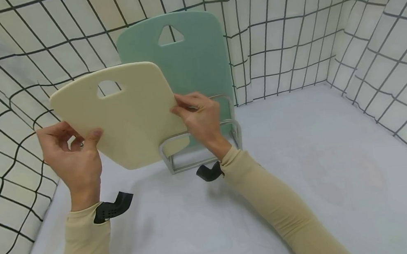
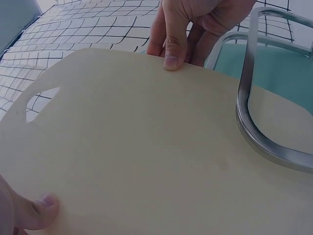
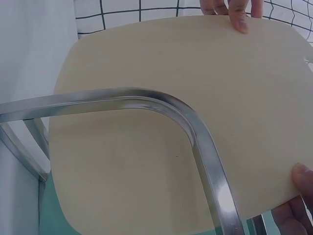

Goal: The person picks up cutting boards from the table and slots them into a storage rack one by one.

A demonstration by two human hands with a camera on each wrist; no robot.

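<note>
A cream cutting board (image 1: pixel 131 114) with a cut-out near its top leans tilted, its lower right corner behind the front loop of a metal rack (image 1: pixel 171 163). My left hand (image 1: pixel 74 153) pinches its left edge, the thumb lying on the front face. On the opposite edge, my right hand (image 1: pixel 202 116) pinches the board between thumb and fingers. Behind it a larger green cutting board (image 1: pixel 200 57) stands upright in the rack. In the right wrist view the rack's bent bar (image 3: pixel 195 132) crosses in front of the cream board (image 3: pixel 122 166).
The rack stands on a white surface (image 1: pixel 320 139) near the back. White walls with a black grid pattern (image 1: pixel 283 36) rise behind and at both sides. Black wrist mounts (image 1: pixel 113 207) sit on both beige sleeves.
</note>
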